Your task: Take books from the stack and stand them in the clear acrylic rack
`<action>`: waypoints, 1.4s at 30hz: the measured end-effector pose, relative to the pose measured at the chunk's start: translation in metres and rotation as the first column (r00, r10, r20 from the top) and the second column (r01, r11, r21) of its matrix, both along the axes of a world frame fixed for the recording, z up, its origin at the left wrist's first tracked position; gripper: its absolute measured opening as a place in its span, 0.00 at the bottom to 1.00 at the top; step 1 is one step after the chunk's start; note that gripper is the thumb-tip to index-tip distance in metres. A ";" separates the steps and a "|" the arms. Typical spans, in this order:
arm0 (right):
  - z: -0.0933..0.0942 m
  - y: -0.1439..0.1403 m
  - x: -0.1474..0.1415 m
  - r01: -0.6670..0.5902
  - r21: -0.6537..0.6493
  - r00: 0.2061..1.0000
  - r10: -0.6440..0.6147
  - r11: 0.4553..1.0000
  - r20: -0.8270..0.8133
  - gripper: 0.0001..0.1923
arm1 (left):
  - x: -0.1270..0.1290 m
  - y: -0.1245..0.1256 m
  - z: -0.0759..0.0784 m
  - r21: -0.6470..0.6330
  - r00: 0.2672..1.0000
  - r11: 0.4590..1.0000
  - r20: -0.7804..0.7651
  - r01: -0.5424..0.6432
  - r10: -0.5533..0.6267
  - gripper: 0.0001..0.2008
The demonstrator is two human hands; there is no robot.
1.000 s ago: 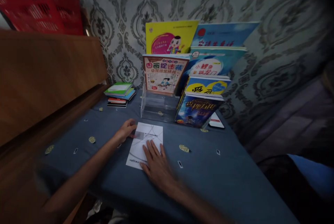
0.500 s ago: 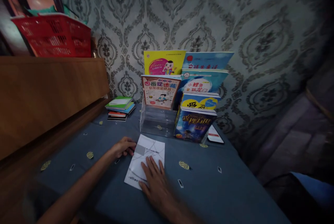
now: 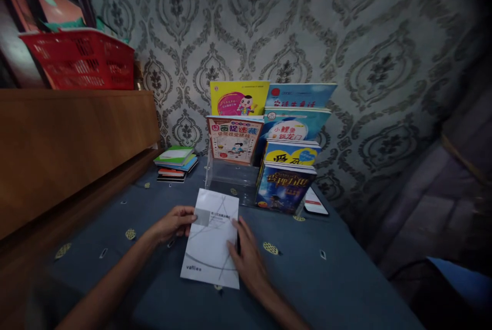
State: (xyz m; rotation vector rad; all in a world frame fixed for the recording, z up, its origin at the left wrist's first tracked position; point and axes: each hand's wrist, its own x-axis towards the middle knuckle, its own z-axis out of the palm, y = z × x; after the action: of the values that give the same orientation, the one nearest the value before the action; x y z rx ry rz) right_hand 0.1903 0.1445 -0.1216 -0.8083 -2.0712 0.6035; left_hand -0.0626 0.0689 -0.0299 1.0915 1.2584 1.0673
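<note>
A white booklet [image 3: 211, 248] with grey lines and small dark print is held between both hands, tilted up a little above the blue-grey cloth. My left hand [image 3: 179, 222] pinches its left edge, thumb on the cover. My right hand [image 3: 246, 253] grips the right edge, thumb on the front and the other fingers partly hidden behind. Just beyond the booklet stands a clear acrylic book rack [image 3: 230, 186]. Its front left tier holds no book. A picture book [image 3: 235, 145] stands in the tier behind that, and a dark blue book [image 3: 284, 189] fills the front right.
A yellow book [image 3: 238, 91] and several blue books fill the upper tiers. Left of the rack lies a stack of small books [image 3: 175, 158]. A phone [image 3: 315, 202] rests to the right. A red basket [image 3: 88, 61] sits on a wooden cabinet [image 3: 77, 140]; patterned wall behind.
My right hand has moved from lying flat on the booklet's cover to gripping its right edge. The booklet has risen off the cloth and tilted up, with my left hand still at its left edge.
</note>
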 end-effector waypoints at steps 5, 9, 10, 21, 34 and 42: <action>0.055 0.015 0.002 -0.122 -0.297 0.981 0.070 0.947 -0.181 0.23 | 0.000 -0.004 0.030 0.163 0.990 0.986 -0.139 0.023 0.000 0.28; 0.081 0.012 0.004 -0.166 -0.307 0.948 0.066 0.937 -0.311 0.19 | 0.004 -0.005 0.043 0.293 0.969 0.955 -0.248 0.055 0.020 0.25; 0.081 0.011 0.004 -0.165 -0.308 0.942 0.057 0.937 -0.331 0.18 | 0.005 -0.005 0.043 0.309 0.962 0.948 -0.272 0.074 0.014 0.25; 0.056 0.004 0.001 -0.128 -0.213 0.944 0.053 0.969 -0.325 0.13 | 0.015 -0.002 0.019 0.318 0.917 0.945 -0.394 0.083 0.052 0.24; 0.079 0.043 -0.012 -0.070 -0.148 0.952 0.022 0.986 -0.305 0.09 | 0.007 0.038 0.035 0.440 0.778 0.897 -0.574 0.029 0.257 0.11; 0.157 0.093 -0.027 0.020 0.124 0.965 0.013 0.992 -0.261 0.07 | -0.001 0.095 0.101 0.650 0.731 0.760 -0.522 0.007 0.440 0.07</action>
State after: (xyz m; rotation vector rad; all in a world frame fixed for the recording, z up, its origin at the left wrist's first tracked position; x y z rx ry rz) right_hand 0.1636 0.2378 0.0354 -0.6237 -1.8451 0.5407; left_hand -0.0638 0.1635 0.0710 1.9902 1.6784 1.4094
